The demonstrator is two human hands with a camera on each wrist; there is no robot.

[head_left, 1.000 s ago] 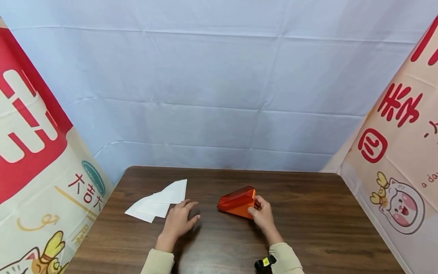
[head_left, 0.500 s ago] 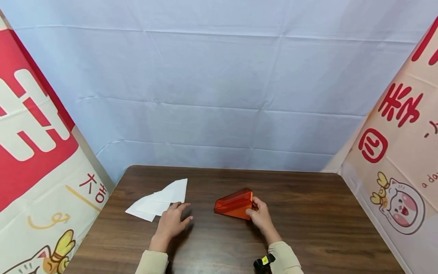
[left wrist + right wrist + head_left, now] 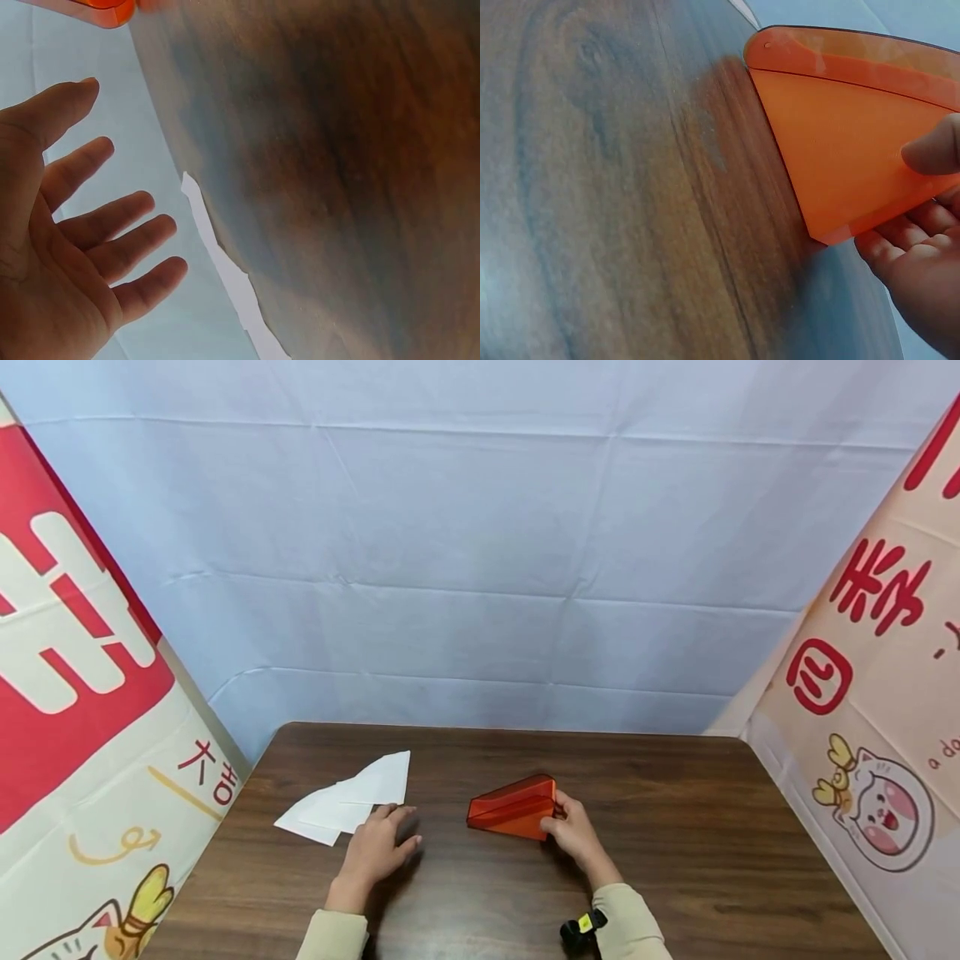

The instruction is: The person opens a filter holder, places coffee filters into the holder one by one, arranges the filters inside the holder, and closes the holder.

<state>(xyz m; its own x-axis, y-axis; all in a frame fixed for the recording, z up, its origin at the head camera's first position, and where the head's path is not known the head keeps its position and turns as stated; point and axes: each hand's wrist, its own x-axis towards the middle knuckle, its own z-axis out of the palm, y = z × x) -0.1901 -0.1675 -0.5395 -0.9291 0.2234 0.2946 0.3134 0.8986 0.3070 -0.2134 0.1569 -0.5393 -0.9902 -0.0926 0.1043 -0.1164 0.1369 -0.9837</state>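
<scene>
My right hand (image 3: 576,833) grips an orange see-through wedge-shaped filter paper holder (image 3: 513,810) by its right end. In the right wrist view, the thumb lies on the flat face of the holder (image 3: 847,135), with the fingers curled under its lower edge. To the left lie white fan-shaped filter papers (image 3: 348,802), overlapping one another on the table. My left hand (image 3: 375,850) is just in front of their near right edge. The left wrist view shows the left hand (image 3: 67,240) with its fingers spread and loosely bent, holding nothing.
Everything sits on a dark brown wooden table (image 3: 675,843). A pale blue cloth (image 3: 480,543) hangs behind it. Printed cloths flank it, the left one (image 3: 90,727) and the right one (image 3: 870,718) close to the table's sides.
My left hand has shifted slightly left and toward me. The right hand has moved the orange holder slightly left and tilted it a little. The white papers have stayed put.
</scene>
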